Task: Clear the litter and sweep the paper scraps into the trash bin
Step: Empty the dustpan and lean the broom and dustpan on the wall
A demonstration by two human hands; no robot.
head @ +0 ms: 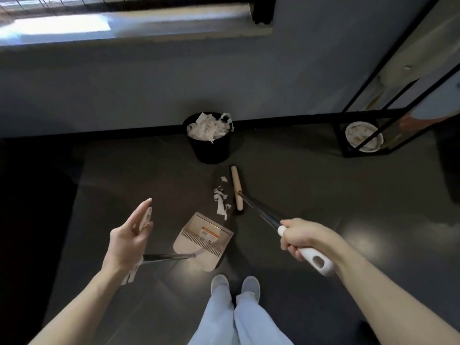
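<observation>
The right hand (303,237) is clamped round the white grip of one broom (236,188), fingers curled under it and thumb on top. From that grip the dark shaft runs away and to the left, down to the wooden head, which lies on the floor (311,175) with its dark bristles on the side toward the left hand.

The left hand (132,235) has its fingers stretched out straight and apart. The white handle of one dustpan (204,240) lies along its palm side, and I cannot tell whether the thumb pinches it. From this hand a thin shaft reaches right to the pan, which sits on the floor between the two hands, mouth facing the broom head.

The paper scraps (220,199) lie against the bristles, beyond the pan's mouth and ahead and left of the right-hand grip. One bunch overlaps too much to count, and one small piece sits apart, farther out.

One black trash bin (209,148) stands against the wall, beyond the broom head and well out from both hands, with white torn paper heaped to its rim.

Two pale shoes (220,282) stand side by side below the pan, nearer than both grips. Far to the right of the right hand, one black metal frame (348,135) holds one white bowl (364,136).
</observation>
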